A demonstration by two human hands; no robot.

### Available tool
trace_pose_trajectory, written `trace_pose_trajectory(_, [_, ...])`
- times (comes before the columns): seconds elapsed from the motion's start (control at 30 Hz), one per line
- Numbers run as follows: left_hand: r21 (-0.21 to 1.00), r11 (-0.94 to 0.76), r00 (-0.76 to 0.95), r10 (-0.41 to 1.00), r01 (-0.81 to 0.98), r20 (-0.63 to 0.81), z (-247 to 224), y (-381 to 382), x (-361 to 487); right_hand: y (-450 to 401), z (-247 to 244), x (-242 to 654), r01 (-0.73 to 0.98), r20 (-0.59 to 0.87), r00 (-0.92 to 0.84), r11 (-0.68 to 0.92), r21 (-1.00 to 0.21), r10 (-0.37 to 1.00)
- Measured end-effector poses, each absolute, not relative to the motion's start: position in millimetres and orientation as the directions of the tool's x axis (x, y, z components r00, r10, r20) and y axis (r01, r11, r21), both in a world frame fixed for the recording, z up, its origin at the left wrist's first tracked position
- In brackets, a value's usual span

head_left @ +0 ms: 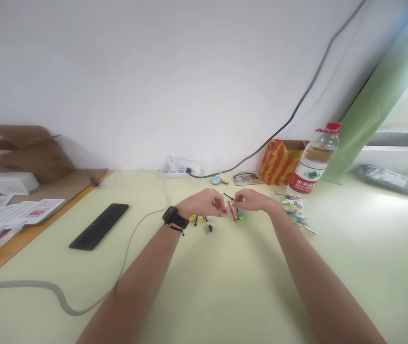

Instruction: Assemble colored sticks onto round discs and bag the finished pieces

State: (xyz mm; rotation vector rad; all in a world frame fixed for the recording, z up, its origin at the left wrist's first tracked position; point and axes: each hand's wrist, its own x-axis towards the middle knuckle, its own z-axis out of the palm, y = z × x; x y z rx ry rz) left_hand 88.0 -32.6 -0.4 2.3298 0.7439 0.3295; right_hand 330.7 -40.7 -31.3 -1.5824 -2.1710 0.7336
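Forearms (154, 274) seen extended from lower edge | left hand (202, 202) and right hand (252, 199) held apart near frame centre | small red piece (224, 210) pinched in left hand | right hand curled beside red strip (231, 210), its grip cannot be told | coloured pieces (203, 222) scattered below left hand

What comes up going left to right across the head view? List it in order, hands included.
Cardboard box → flat black slab → black watch → left hand → red strip → right hand → water bottle → grey package.
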Motion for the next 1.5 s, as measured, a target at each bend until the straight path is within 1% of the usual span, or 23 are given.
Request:
trace_pose_trajectory(0.1, [0.598, -0.614, 0.816, 0.566, 0.514, -0.12, 10, -32, 80, -46, -24, 338, 0.779, -0.108, -0.379, 0.254, -0.573, 0.919])
trace_pose_trajectory(0.23, [0.522, -0.586, 0.778, 0.543, 0.62, -0.315, 12, -38, 81, -50, -19, 341, 0.796, -0.189, -0.414, 0.253, -0.55, 0.891])
trace_pose_trajectory(0.37, [0.476, -0.541, 0.72, 0.543, 0.693, -0.431, 5, -45, 92, -53, -15, 342, 0.806, -0.244, -0.42, 0.236, -0.543, 0.874])
trace_pose_trajectory(0.47, [0.452, -0.533, 0.697, 0.497, 0.715, -0.517, 2, -47, 97, -52, -11, 345, 0.831, -0.358, -0.428, 0.205, -0.517, 0.83])
trace_pose_trajectory(0.53, [0.439, -0.545, 0.694, 0.477, 0.715, -0.539, 3, -47, 99, -51, -8, 346, 0.85, -0.434, -0.425, 0.185, -0.494, 0.794])
trace_pose_trajectory(0.6, [0.435, -0.561, 0.706, 0.49, 0.704, -0.511, 5, -48, 99, -50, -5, 347, 0.859, -0.463, -0.418, 0.174, -0.481, 0.781])
trace_pose_trajectory(0.7, [0.445, -0.591, 0.739, 0.514, 0.674, -0.436, 7, -48, 100, -52, -2, 347, 0.864, -0.465, -0.405, 0.164, -0.476, 0.787])
trace_pose_trajectory(0.83, [0.454, -0.631, 0.778, 0.504, 0.629, -0.377, 1, -44, 100, -57, -2, 352, 0.869, -0.449, -0.375, 0.139, -0.474, 0.811])
trace_pose_trajectory(0.9, [0.475, -0.651, 0.806, 0.494, 0.592, -0.327, -3, -40, 99, -55, -6, 358, 0.885, -0.428, -0.325, 0.112, -0.452, 0.843])
trace_pose_trajectory(0.97, [0.494, -0.666, 0.828, 0.484, 0.559, -0.284, -7, -35, 96, -51, -11, 363, 0.91, -0.376, -0.24, 0.074, -0.407, 0.895])
trace_pose_trajectory(1.07, [0.515, -0.66, 0.833, 0.494, 0.546, -0.249, -10, -31, 93, -40, -22, 365, 0.939, -0.222, -0.11, 0.028, -0.344, 0.969])
trace_pose_trajectory(1.13, [0.534, -0.644, 0.824, 0.526, 0.548, -0.21, -11, -30, 91, -33, -31, 358, 0.945, -0.118, -0.065, 0.023, -0.326, 0.991])
trace_pose_trajectory(1.2, [0.549, -0.635, 0.813, 0.56, 0.544, -0.157, -13, -29, 90, -30, -39, 347, 0.95, -0.053, -0.043, 0.024, -0.311, 0.998])
trace_pose_trajectory(1.3, [0.554, -0.629, 0.797, 0.594, 0.545, -0.11, -16, -26, 89, -30, -50, 330, 0.959, -0.019, -0.027, 0.021, -0.282, 0.999])
trace_pose_trajectory(1.5, [0.539, -0.641, 0.772, 0.634, 0.547, -0.03, -20, -21, 85, -31, -60, 323, 0.971, -0.023, -0.036, 0.03, -0.237, 0.999])
